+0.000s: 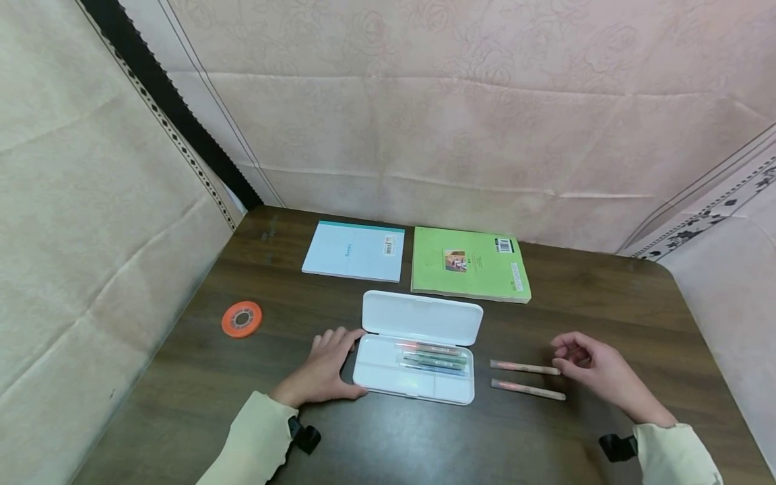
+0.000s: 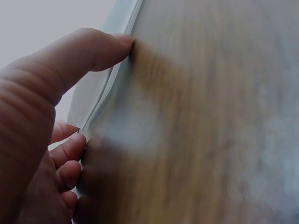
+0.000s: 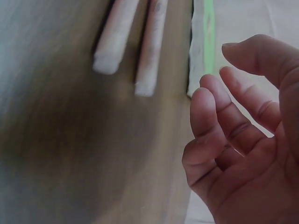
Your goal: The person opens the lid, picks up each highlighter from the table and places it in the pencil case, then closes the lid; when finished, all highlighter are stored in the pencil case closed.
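A white pencil case [image 1: 383,376] lies with its lid [image 1: 418,316] raised back, several pens [image 1: 433,357] in its tray. My left hand [image 1: 327,367] holds the case by its left side, thumb at the near corner and fingers towards the hinge. In the left wrist view, the thumb [image 2: 100,49] touches the case's edge. To the right of the case lie two pens with pinkish ends, a farther pen [image 1: 524,367] and a nearer pen [image 1: 527,389]. Over the right end of the farther one hovers my right hand [image 1: 597,370], fingers loosely bent, with nothing in its grasp.
Behind the case lie a light blue notebook [image 1: 354,252] and a green book [image 1: 469,266]. An orange ring-shaped disc [image 1: 241,319] rests at the left on the dark wooden table [image 1: 388,444]. Pale cloth [image 1: 424,128] hangs behind the table and along both sides.
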The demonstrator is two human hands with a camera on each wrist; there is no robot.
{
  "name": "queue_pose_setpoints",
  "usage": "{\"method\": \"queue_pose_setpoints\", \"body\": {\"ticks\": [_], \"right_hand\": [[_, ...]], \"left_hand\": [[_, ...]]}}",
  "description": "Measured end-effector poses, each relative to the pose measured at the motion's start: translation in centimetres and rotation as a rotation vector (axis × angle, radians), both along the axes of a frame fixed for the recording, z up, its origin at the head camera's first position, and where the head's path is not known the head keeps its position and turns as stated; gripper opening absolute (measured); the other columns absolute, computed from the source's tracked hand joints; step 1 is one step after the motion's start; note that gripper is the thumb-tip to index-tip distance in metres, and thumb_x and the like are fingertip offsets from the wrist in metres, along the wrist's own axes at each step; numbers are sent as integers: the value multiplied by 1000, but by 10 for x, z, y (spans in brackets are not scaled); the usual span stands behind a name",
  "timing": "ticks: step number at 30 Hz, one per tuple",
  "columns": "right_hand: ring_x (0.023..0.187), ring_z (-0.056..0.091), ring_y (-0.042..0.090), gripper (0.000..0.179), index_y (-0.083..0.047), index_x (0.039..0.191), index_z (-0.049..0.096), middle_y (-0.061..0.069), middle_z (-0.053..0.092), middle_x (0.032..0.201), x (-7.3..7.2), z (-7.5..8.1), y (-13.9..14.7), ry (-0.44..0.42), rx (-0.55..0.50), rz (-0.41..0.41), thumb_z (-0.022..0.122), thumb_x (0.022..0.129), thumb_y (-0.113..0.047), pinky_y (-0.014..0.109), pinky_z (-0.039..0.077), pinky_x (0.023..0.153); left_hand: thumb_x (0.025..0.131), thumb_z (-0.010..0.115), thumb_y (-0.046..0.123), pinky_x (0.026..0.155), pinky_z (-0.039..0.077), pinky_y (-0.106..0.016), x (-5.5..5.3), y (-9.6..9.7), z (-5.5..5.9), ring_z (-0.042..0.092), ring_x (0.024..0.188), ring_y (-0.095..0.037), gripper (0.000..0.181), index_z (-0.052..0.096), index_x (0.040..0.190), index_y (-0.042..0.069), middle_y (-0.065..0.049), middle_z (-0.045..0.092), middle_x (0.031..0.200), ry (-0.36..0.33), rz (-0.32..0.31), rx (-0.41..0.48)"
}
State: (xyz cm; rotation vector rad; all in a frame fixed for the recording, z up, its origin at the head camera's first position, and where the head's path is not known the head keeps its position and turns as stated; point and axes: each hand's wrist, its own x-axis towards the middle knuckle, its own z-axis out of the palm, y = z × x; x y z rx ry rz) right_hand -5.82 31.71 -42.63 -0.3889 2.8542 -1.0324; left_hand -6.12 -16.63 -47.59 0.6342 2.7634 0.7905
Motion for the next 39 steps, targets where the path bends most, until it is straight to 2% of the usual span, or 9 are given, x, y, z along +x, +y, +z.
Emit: {"method": "queue_pose_setpoints", "body": {"ticks": [6, 14, 22, 39], "right_hand": [[76, 56, -1, 23, -7, 110, 64, 0, 65, 95, 0, -11, 9, -86, 29, -18, 71, 89, -12, 23, 48, 65], [66, 50, -2, 17, -10, 99, 65, -4, 59, 86, 3, -29, 10, -69, 63, 10, 74, 85, -8, 22, 43, 58], [63, 45, 0, 12, -13, 91, 65, -4, 57, 79, 2, -27, 6, -111, 123, 11, 71, 85, -4, 22, 40, 57], [64, 48, 0, 9, -14, 92, 64, -4, 57, 78, 5, -23, 7, -163, 103, -16, 71, 87, -9, 22, 42, 58]], "left_hand": [[71, 84, 47, 82, 25, -37, 0, 0, 1, 35, 96, -15, 93, 39, 146, 14, 0, 49, 112, -7, 0, 8], [71, 84, 47, 82, 25, -36, 0, -1, 0, 34, 95, -14, 94, 39, 146, 14, 0, 49, 112, 9, -9, 13], [70, 84, 47, 81, 24, -35, 1, -1, 3, 33, 94, -15, 96, 39, 147, 12, -1, 48, 111, 30, -19, 24], [70, 84, 48, 82, 24, -37, 1, -2, 3, 34, 96, -16, 96, 38, 147, 13, -1, 48, 112, 6, -17, 29]]}}
